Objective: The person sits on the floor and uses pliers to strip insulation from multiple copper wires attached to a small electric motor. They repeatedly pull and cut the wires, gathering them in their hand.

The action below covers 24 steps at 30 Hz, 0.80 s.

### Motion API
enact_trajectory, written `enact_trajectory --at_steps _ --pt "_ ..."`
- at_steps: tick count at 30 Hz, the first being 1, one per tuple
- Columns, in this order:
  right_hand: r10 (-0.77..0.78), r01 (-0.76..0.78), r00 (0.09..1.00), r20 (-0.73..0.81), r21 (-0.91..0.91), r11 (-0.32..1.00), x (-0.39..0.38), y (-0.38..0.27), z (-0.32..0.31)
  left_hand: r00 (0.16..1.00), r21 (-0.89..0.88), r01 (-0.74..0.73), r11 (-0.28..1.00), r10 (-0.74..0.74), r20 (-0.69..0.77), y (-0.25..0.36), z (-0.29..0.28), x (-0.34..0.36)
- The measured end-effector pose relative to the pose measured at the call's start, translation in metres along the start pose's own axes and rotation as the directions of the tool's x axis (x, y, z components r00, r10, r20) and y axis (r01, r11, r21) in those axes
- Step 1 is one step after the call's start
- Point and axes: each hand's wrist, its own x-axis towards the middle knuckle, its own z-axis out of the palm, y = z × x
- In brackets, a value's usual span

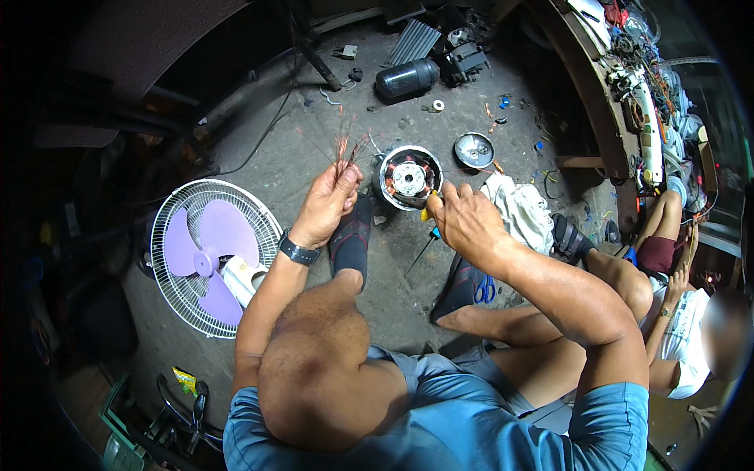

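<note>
My left hand, with a dark watch at the wrist, is closed around a bundle of thin copper wires whose loose ends fan out upward. To its right, a round motor housing with copper windings inside stands on the floor between my feet. My right hand is closed at the housing's lower right edge. Yellow parts of a small tool show at its fingers; the palm hides the rest. A thin tool with a blue handle lies below, near blue-handled scissors by my right shoe.
At left lies a fan with purple blades. Beyond the motor are a round metal cover and a black cylinder. A white cloth lies right. Another person sits at far right beside a cluttered shelf.
</note>
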Motion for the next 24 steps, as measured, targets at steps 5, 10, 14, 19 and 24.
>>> enact_trajectory --at_steps 5,10,14,19,24 --pt "0.049 -0.05 0.999 0.008 0.207 0.977 -0.019 0.015 -0.025 0.999 0.054 0.039 0.998 -0.038 -0.015 -0.002 0.0 0.001" --pt "0.109 -0.057 0.983 -0.148 0.318 0.946 -0.038 0.009 -0.093 0.979 0.206 -0.13 0.97 0.092 0.184 0.005 0.035 0.005" --pt "0.121 -0.062 0.974 -0.193 0.288 0.956 -0.03 0.009 -0.113 0.972 0.177 -0.127 0.976 0.087 0.22 0.005 0.027 0.012" --pt "0.131 -0.051 0.965 -0.228 0.329 0.943 -0.041 0.013 -0.114 0.921 0.142 -0.374 0.917 0.384 -0.055 0.043 -0.004 -0.009" --pt "0.092 -0.089 0.995 -0.023 0.117 0.989 -0.021 0.004 -0.01 0.976 -0.084 -0.202 0.976 0.193 -0.103 0.031 -0.01 -0.014"
